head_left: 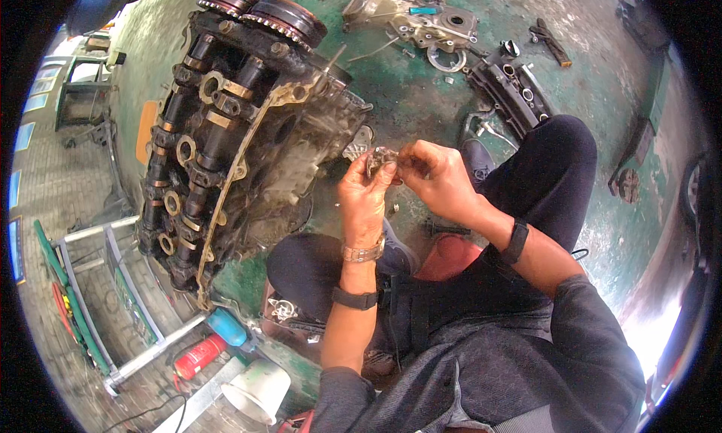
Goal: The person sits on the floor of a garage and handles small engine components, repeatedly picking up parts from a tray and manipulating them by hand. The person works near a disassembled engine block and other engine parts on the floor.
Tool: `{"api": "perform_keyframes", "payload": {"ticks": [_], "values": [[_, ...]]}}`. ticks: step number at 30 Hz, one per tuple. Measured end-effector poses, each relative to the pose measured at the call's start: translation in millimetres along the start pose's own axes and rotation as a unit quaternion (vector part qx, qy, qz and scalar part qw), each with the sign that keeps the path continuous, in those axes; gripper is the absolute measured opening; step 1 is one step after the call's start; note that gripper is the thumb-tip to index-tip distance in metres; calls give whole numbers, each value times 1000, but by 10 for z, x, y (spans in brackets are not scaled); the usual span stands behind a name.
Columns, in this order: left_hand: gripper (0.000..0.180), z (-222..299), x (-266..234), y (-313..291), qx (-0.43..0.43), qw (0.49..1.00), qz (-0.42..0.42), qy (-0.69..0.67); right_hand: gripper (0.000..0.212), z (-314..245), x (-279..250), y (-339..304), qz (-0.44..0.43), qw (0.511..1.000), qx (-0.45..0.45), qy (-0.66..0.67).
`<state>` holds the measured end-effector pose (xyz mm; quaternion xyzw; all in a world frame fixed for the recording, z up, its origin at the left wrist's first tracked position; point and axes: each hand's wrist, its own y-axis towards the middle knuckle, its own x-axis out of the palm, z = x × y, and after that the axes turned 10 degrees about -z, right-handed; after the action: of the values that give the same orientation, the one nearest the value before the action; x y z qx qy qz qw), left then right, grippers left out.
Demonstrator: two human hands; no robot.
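Two hands: my left hand (362,196) and right hand (436,179) pinch one small gritty metal part (381,160) | left of grip: greasy engine block (226,132) | white bucket (256,390), contents unseen

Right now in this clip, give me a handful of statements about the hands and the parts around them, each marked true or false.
1. Both hands hold one small metal part together. True: left hand and right hand meet on it.
2. The engine block lies to the person's right. False: it lies to the left.
3. Each wrist carries a dark band. True.
4. A red fire extinguisher stands on the engine block. False: it lies on the floor beside a white bucket.
5. A detached engine cover lies on the green floor beyond the hands. True.
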<state>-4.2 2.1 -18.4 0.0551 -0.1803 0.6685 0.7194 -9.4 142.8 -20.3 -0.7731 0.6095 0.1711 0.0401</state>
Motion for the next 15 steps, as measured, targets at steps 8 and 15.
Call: {"api": "perform_keyframes", "payload": {"ticks": [8, 15], "values": [[12, -11, -21, -21, -1, 1000, -4, 18, 14, 27, 31, -32, -18, 996, -58, -72], [10, -44, -6, 11, -20, 1000, 4, -16, 15, 40, 83, -28, 4, 1000, 12, -9]]}}
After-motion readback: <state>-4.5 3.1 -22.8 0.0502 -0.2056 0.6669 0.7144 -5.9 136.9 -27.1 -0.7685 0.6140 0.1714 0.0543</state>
